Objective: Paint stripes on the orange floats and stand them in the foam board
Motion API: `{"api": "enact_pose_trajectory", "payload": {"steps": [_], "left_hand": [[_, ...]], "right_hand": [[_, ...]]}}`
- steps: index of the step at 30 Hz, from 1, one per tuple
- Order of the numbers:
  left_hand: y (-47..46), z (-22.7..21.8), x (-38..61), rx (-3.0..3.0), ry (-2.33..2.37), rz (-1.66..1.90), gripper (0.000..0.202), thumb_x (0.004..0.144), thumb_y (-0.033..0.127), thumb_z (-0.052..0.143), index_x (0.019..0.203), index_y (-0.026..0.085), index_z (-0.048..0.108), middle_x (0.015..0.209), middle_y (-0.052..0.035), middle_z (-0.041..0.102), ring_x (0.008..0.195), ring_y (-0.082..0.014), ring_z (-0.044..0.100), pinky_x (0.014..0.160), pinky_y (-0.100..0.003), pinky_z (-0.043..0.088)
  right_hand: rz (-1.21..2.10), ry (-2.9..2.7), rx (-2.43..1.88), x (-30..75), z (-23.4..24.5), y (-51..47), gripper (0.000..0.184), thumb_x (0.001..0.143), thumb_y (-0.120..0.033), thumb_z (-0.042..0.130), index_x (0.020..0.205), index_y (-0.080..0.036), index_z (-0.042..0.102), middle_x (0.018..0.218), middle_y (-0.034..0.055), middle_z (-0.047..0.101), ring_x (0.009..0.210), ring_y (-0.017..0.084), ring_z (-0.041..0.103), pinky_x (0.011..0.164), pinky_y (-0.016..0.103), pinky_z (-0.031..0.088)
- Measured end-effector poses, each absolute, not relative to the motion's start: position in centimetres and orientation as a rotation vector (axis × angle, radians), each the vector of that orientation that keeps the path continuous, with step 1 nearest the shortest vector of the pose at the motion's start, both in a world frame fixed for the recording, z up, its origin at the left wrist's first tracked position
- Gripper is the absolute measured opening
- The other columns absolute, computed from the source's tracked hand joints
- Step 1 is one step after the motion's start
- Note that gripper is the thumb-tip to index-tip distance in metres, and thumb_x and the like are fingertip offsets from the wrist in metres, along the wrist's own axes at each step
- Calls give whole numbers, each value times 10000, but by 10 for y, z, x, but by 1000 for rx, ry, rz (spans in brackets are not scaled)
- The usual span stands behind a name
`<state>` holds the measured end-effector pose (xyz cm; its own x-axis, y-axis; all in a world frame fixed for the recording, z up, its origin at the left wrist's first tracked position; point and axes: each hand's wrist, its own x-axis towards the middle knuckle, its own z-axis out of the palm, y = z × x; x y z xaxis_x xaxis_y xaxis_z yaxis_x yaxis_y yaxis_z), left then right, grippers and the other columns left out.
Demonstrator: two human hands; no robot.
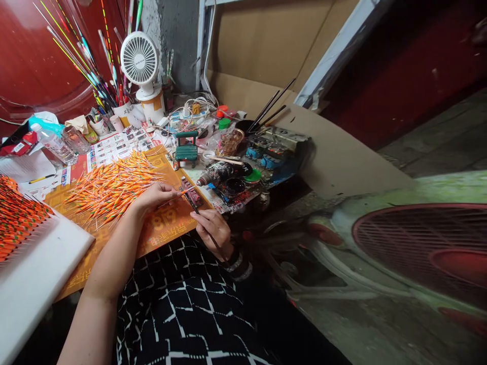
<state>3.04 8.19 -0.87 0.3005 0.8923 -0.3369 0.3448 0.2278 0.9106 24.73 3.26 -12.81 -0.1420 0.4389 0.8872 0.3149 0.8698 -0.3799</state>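
Observation:
My left hand (157,196) is closed in a pinch on a small orange fishing float (185,191), held over the right part of the orange board (167,228). My right hand (213,228) is closed on a thin dark paintbrush (193,204), whose front end points up and left towards the float. From here I cannot tell whether the brush touches it. Just behind both hands lie a dark red block (191,191) and a dark bottle-like tool (216,174) with a narrow tip. A heap of orange fishing floats (114,187) covers the board left of my left hand.
At left, a white foam slab (49,263) bears rows of upright orange floats (19,218). A white fan (140,58), a tiny green chair (186,148), paint-stained trays (266,152) and brushes (272,106) stand behind. A large floor fan (422,253) is at right.

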Motion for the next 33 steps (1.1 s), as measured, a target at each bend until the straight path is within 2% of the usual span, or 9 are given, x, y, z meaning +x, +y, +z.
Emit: {"api": "enact_pose_trajectory", "payload": {"steps": [13, 20, 25, 31, 33], "left_hand": [[85, -12, 29, 1361, 1266, 563, 393, 771, 509, 735, 764, 116, 731, 563, 28, 544, 434, -38, 358, 447, -230, 195], [85, -11, 29, 1344, 1271, 556, 408, 763, 527, 751, 783, 120, 742, 558, 23, 538, 430, -36, 353, 451, -233, 183], [84, -9, 29, 1338, 1291, 535, 434, 748, 556, 755, 788, 125, 735, 567, 23, 534, 441, -40, 338, 458, -241, 176], [81, -7, 31, 1353, 1259, 560, 480, 704, 588, 782, 627, 144, 617, 515, 65, 397, 454, -40, 273, 475, -247, 152], [81, -8, 31, 1353, 1247, 577, 488, 690, 590, 790, 615, 144, 607, 522, 64, 393, 463, -42, 270, 481, -247, 150]], "right_hand": [[127, -1773, -647, 247, -132, 32, 371, 984, -146, 521, 1309, -233, 678, 1092, 93, 736, 995, 225, 690, 890, 413, 603], [156, -1738, -597, 246, -130, 32, 414, 979, -134, 532, 1362, -240, 647, 1119, 90, 732, 1022, 218, 685, 925, 398, 590], [114, -1717, -609, 245, -124, 31, 421, 964, -100, 532, 1345, -235, 647, 1088, 96, 730, 976, 221, 691, 872, 404, 599], [234, -1695, -576, 235, -112, 7, 482, 940, -46, 530, 1390, -206, 590, 1020, 103, 727, 948, 228, 684, 841, 420, 593], [281, -1711, -554, 228, -111, -4, 500, 941, -49, 524, 1416, -204, 563, 1043, 107, 729, 965, 231, 683, 854, 427, 592]]}}
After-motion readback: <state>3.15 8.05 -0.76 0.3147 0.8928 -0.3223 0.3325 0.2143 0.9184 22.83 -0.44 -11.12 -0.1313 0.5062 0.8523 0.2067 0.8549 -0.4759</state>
